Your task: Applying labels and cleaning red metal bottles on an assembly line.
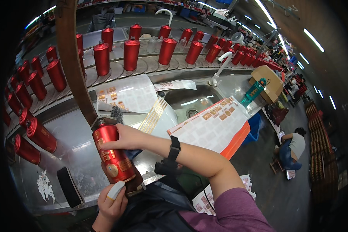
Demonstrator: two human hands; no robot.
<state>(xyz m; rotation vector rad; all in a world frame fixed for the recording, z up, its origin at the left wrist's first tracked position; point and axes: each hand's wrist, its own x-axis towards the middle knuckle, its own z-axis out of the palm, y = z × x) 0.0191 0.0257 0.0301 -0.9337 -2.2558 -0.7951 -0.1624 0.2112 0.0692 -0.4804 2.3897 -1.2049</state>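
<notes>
At the metal bench, the right hand is gripping a red bottle slanting neck-up and leftward, while the left hand, fingers curled closed, a white finger cover showing, is hovering nearer its base.

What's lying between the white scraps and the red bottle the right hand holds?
In the head view, a black slab lies between the scraps and the bottle.

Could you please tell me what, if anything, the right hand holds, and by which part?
The right hand holds the red bottle by the upper part of its body.
</notes>
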